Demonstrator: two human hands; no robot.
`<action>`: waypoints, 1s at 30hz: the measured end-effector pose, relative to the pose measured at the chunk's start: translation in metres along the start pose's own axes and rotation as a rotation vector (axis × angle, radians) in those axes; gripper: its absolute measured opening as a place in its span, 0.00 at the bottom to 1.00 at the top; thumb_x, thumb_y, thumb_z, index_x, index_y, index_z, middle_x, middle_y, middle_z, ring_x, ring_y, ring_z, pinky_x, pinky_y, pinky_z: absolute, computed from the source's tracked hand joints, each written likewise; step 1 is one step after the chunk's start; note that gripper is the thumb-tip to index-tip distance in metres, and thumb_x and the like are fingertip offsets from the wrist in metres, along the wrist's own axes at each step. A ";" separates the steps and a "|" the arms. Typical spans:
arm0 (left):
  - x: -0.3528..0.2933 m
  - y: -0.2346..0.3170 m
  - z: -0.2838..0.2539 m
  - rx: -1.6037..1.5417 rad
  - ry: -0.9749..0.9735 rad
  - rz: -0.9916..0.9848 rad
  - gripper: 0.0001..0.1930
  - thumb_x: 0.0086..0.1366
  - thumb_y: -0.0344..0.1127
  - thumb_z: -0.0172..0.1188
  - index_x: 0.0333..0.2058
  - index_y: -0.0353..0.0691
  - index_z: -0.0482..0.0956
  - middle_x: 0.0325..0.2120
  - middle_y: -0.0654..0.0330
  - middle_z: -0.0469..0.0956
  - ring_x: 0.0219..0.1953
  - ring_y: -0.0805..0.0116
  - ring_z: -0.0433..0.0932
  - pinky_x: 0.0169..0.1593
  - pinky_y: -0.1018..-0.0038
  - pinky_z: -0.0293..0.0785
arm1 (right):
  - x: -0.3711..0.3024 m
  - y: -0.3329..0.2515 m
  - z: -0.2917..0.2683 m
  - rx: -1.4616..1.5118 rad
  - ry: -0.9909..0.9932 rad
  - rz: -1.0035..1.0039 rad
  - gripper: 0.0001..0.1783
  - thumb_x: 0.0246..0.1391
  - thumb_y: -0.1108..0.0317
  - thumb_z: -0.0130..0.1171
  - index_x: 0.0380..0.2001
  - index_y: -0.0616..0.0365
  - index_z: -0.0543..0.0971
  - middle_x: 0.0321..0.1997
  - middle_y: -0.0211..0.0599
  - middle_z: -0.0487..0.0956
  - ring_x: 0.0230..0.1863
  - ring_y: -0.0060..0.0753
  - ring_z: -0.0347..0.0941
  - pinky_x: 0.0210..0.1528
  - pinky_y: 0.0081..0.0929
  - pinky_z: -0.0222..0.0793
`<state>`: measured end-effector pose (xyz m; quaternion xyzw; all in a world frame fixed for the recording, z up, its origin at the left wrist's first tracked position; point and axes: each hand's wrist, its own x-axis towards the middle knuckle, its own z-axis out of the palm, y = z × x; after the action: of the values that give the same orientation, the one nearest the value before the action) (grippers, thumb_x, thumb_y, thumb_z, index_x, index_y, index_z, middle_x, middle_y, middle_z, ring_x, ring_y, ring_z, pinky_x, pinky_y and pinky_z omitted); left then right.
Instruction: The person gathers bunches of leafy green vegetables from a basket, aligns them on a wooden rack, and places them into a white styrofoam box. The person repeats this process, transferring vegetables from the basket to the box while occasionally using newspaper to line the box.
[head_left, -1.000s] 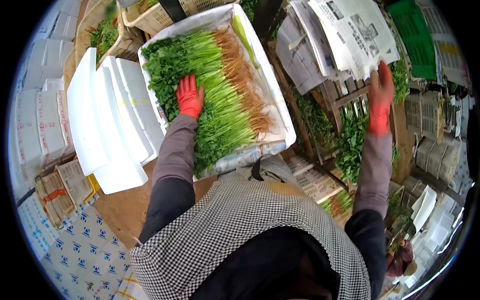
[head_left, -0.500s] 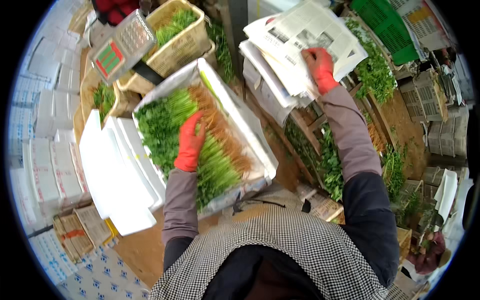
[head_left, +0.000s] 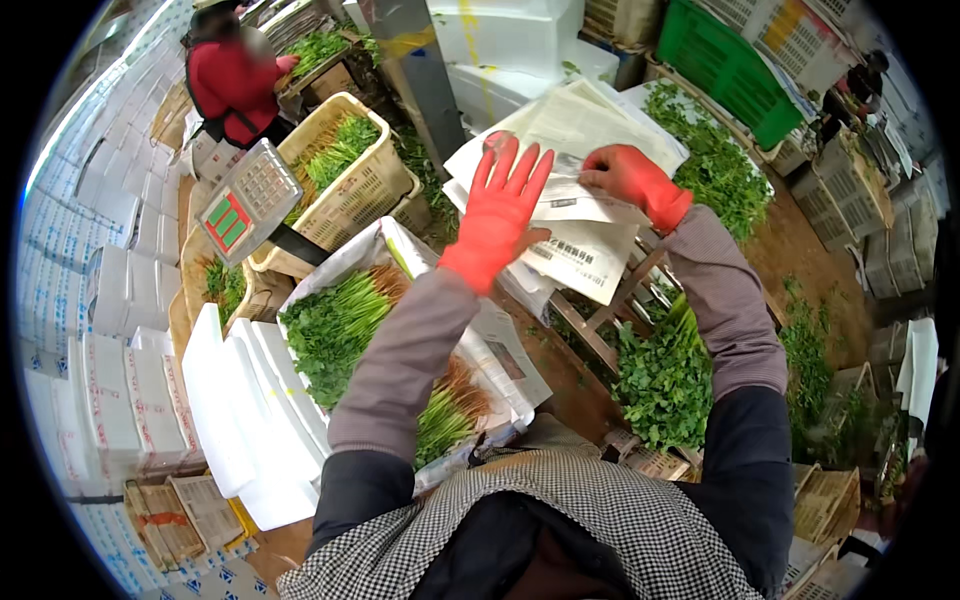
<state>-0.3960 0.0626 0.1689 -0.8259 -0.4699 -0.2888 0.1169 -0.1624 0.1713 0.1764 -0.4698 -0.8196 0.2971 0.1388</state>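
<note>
Both my hands wear red-orange gloves and work over a stack of newspaper (head_left: 580, 262) at the middle top. My left hand (head_left: 497, 215) is open, its fingers spread above the left part of the sheets; whether it touches them I cannot tell. My right hand (head_left: 635, 185) is closed, its fingertips pinching a newspaper sheet whose middle is creased. Below my left forearm stands a paper-lined white foam box (head_left: 515, 395) of leafy greens (head_left: 340, 325), their brownish roots turned to the right. My left sleeve hides part of the greens.
A digital scale (head_left: 245, 200) stands left of a cream crate (head_left: 345, 170) of greens. White foam lids (head_left: 235, 400) lean beside the box. Loose greens (head_left: 665, 375) lie below my right arm. A metal post (head_left: 412, 85) rises behind; a person in red (head_left: 235, 75) works at far left.
My left hand has left the greens and moved up and right over the newspaper, fingers now spread. My right hand has shifted slightly, and the top sheets have moved. The view has tilted upward.
</note>
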 end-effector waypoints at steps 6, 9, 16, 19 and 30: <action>-0.016 -0.073 0.074 -0.936 0.285 -0.938 0.15 0.70 0.39 0.58 0.48 0.36 0.82 0.37 0.61 0.85 0.36 0.72 0.80 0.44 0.72 0.75 | -0.053 -0.030 -0.001 0.143 0.989 -0.591 0.11 0.49 0.67 0.70 0.37 0.56 0.85 0.38 0.36 0.84 0.41 0.40 0.78 0.45 0.36 0.71; -0.011 -0.079 0.071 -1.249 0.367 -0.921 0.17 0.74 0.39 0.55 0.49 0.31 0.81 0.40 0.64 0.83 0.38 0.78 0.77 0.43 0.78 0.73 | -0.054 -0.011 0.050 0.062 0.568 -0.533 0.16 0.43 0.61 0.75 0.35 0.54 0.85 0.35 0.34 0.83 0.41 0.41 0.77 0.49 0.36 0.70; -0.021 -0.059 0.046 -1.051 -0.079 -0.676 0.16 0.73 0.39 0.55 0.50 0.33 0.80 0.35 0.70 0.81 0.37 0.82 0.73 0.44 0.79 0.71 | 0.004 0.046 0.116 0.256 0.248 -0.232 0.12 0.34 0.62 0.78 0.24 0.53 0.86 0.31 0.39 0.82 0.33 0.43 0.79 0.37 0.34 0.75; -0.033 -0.053 0.039 -1.091 -0.111 -0.698 0.17 0.73 0.39 0.56 0.52 0.33 0.79 0.40 0.68 0.82 0.42 0.80 0.74 0.50 0.79 0.70 | 0.014 0.049 0.113 0.326 0.193 -0.370 0.07 0.47 0.65 0.68 0.29 0.55 0.87 0.29 0.41 0.82 0.34 0.44 0.79 0.39 0.35 0.73; -0.045 -0.047 0.068 -0.423 -0.001 -0.577 0.29 0.58 0.33 0.66 0.60 0.55 0.75 0.47 0.52 0.82 0.46 0.56 0.83 0.50 0.69 0.77 | 0.033 0.019 0.037 0.380 0.084 -0.140 0.13 0.60 0.67 0.58 0.44 0.62 0.83 0.40 0.42 0.84 0.39 0.35 0.81 0.42 0.32 0.73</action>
<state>-0.4287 0.0873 0.0837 -0.6654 -0.6134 -0.4005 -0.1434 -0.1853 0.1934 0.1337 -0.3891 -0.7729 0.4161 0.2792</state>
